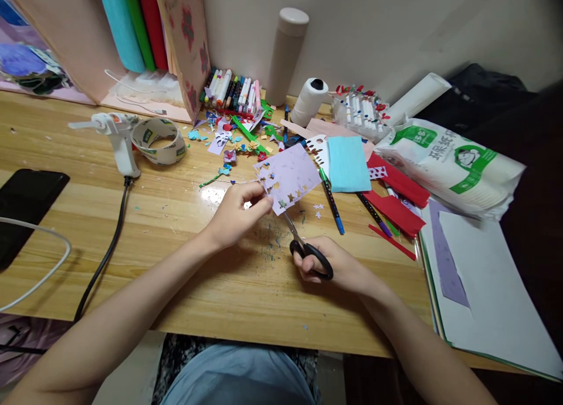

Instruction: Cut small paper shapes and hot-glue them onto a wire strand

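Two hands above table (197, 299): left hand (240, 211), fingers pinching lilac paper (294, 173) by near-left edge; right hand (329, 261), fingers wrapped round scissors (299, 239), blades at paper's lower edge. Holes weaken margin; hard tug could tear it, slipping blade nick left fingers.

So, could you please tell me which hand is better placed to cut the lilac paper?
Probably the right hand: it holds the scissors, pointed at the lilac paper, which the left hand pinches.
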Demonstrator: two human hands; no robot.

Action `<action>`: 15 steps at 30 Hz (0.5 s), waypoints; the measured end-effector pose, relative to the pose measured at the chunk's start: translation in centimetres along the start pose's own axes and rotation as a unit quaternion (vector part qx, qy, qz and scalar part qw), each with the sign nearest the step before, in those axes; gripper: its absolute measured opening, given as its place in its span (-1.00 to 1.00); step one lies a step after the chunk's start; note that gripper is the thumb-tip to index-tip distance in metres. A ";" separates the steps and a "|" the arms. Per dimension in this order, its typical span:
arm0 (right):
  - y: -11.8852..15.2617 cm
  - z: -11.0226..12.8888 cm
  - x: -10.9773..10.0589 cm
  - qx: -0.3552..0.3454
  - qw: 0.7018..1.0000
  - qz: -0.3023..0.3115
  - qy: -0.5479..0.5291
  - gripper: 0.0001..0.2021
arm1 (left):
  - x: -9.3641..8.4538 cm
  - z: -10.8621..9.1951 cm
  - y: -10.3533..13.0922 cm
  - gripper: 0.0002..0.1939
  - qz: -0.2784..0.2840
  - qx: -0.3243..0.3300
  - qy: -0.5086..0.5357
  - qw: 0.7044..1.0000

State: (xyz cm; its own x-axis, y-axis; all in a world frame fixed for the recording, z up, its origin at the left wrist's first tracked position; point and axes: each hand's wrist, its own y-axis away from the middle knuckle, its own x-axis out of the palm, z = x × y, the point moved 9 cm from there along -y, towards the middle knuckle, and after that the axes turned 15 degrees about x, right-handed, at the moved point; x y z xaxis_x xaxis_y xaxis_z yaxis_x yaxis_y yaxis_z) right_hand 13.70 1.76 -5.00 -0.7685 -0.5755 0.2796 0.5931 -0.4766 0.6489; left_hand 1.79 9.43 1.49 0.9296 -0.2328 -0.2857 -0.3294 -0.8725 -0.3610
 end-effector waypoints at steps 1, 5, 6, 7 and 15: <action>0.0 0.0 0.0 -0.001 1.000 -0.003 0.001 -0.62 | 0.0 0.0 0.0 -0.73 0.000 0.001 0.001 1.000; -0.2 -0.1 -0.3 -0.002 1.000 -0.015 0.000 -0.61 | 0.1 0.0 -0.1 -0.73 -0.003 0.004 0.012 1.000; -0.2 -0.1 -0.3 -0.003 1.000 -0.014 -0.004 -0.60 | 0.1 0.0 0.0 -0.73 -0.005 0.002 0.017 1.000; -0.3 -0.1 -0.2 -0.005 1.000 -0.010 -0.009 -0.60 | 0.1 0.1 0.0 -0.73 -0.008 -0.001 0.022 1.000; 0.0 0.6 1.0 -0.041 0.998 0.049 -0.010 -0.51 | 0.5 0.2 0.3 -0.76 -0.014 -0.017 0.051 0.998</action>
State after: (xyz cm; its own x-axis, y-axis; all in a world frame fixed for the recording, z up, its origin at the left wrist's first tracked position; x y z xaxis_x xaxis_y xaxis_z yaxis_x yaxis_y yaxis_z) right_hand 12.84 1.57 -4.31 -0.7101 -0.6086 0.3541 0.6827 -0.4720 0.5578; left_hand 2.13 9.17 1.04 0.9508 -0.2499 -0.1830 -0.2994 -0.8929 -0.3363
